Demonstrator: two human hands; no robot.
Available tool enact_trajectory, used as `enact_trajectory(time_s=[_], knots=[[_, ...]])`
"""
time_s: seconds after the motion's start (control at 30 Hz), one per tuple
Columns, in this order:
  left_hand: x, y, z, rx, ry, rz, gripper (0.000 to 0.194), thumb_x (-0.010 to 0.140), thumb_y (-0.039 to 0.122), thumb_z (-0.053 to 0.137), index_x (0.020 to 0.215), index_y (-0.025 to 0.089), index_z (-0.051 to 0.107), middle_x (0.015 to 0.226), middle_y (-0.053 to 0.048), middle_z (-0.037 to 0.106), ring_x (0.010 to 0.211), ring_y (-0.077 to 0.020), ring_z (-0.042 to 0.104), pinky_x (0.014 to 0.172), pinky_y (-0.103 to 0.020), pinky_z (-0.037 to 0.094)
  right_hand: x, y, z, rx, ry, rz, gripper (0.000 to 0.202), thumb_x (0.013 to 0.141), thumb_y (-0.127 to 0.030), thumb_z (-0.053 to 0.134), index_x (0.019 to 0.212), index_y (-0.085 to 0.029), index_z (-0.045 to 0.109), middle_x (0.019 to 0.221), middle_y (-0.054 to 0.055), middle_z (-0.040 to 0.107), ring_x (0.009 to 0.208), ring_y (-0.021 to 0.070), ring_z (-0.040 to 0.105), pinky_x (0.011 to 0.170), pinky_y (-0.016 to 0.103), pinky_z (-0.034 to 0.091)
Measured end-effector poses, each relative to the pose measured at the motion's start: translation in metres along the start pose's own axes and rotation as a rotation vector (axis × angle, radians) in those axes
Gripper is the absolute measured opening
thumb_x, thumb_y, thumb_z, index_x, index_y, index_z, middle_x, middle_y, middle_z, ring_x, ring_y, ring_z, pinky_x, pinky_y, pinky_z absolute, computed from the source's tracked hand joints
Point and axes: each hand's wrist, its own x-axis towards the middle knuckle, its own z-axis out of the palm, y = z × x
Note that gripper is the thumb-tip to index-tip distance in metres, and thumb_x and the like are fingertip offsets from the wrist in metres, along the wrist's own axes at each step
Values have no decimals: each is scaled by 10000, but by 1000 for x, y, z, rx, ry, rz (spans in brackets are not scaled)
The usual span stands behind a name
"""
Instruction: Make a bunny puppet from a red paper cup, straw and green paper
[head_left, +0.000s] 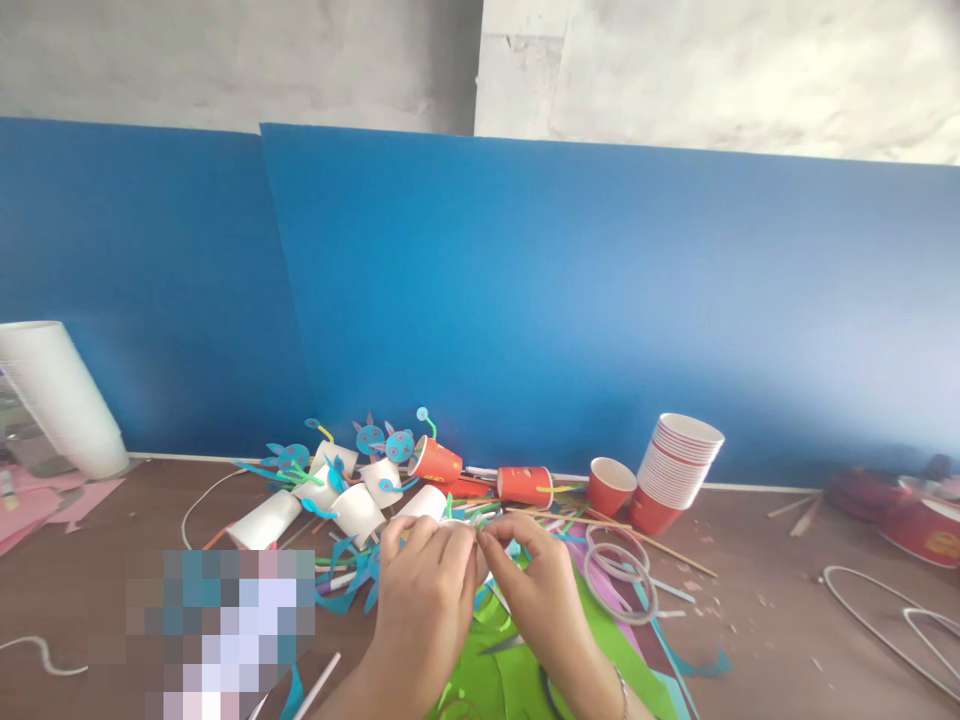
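My left hand point(427, 585) is closed around a pale paper cup point(481, 568), mostly hidden behind my fingers. My right hand point(541, 580) pinches at the cup's top, where a bit of green straw point(483, 520) shows between the fingertips. Both hands meet above green paper point(600, 670). Under my right wrist lie scissors point(504, 645), partly covered. Just beyond the hands, white paper cups point(358, 514) lie on their sides with straws and blue paper cutouts. Blue animal faces point(399, 446) stand among them.
Red cups point(525, 485) lie behind my hands, and a leaning stack of cups point(679, 465) stands to the right. Tape rings point(621, 575) and wooden sticks are beside the green paper. A tall white cup stack point(64, 400) is far left. A blue partition point(525, 300) borders the table.
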Motion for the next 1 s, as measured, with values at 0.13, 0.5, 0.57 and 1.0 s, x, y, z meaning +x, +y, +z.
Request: enact_trajectory(time_s=[0.13, 0.5, 0.57, 1.0], knots=[[0, 0, 1, -6, 4, 0, 144, 873, 130, 502, 811, 207, 608, 651, 24, 631, 671, -166, 544, 823, -367, 300, 0, 0, 1, -11, 9, -2, 155, 775, -201, 519, 629, -190, 570, 670, 17, 637, 676, 178, 585, 657, 268, 422], [10, -10, -4, -114, -149, -157, 76, 777, 168, 565, 750, 208, 624, 659, -2, 630, 675, -192, 563, 787, -388, 369, 6, -2, -10, -25, -32, 30, 132, 739, -200, 505, 625, -193, 571, 638, 11, 626, 657, 175, 567, 629, 256, 415], [16, -15, -7, -218, -262, -292, 71, 732, 171, 582, 755, 213, 635, 686, -8, 651, 746, -217, 583, 749, -362, 406, 11, 3, -14, -40, -14, 61, 118, 734, -214, 503, 639, -192, 570, 644, 12, 626, 655, 175, 562, 626, 255, 414], [40, -65, -26, -569, -425, -521, 174, 760, 304, 531, 821, 177, 634, 776, -14, 659, 781, -196, 613, 687, -267, 471, 15, 49, -6, -719, -295, 123, 170, 696, -96, 526, 666, -183, 670, 762, 100, 722, 749, 246, 648, 709, 330, 379]])
